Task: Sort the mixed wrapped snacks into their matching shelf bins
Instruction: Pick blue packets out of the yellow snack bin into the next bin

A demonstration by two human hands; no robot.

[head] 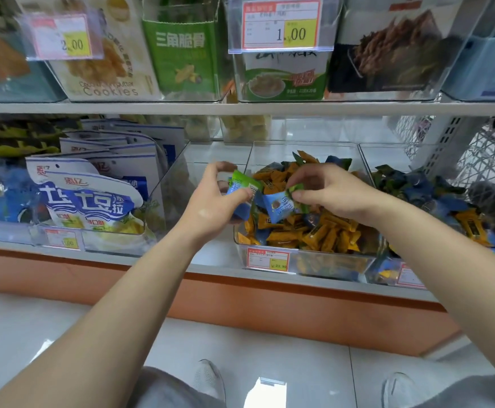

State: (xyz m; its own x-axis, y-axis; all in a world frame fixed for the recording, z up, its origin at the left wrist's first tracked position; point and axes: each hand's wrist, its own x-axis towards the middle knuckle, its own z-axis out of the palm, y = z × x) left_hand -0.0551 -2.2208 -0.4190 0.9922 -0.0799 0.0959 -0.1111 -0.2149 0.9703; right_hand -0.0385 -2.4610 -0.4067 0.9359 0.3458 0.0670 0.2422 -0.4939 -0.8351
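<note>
Arms stretched forward, my left hand (211, 203) grips a green packet (244, 182); my right hand (337, 188) pinches a blue packet (277, 206).

the lower shelf (225, 267) carries clear bins (305, 260) of snacks.

- The green snack (244, 184) in the left hand (211, 207) has a bright green wrapper with a blue lower part.
- The blue snack (280, 206) pinched by the right hand (337, 192) is light blue with white print, a brown round picture and a green end.
- The middle bin (305, 151) holds mostly orange-yellow wrappers with dark print, a few blue among them.
- The right bin (387, 154) holds dark blue and green wrappers, with some orange ones.
- The big bags (90, 198) are white and blue with yellow pictures.
- The price tags (281, 25) are white, red-framed, with a yellow patch.
- The shelf base (240, 301) is orange.
</note>
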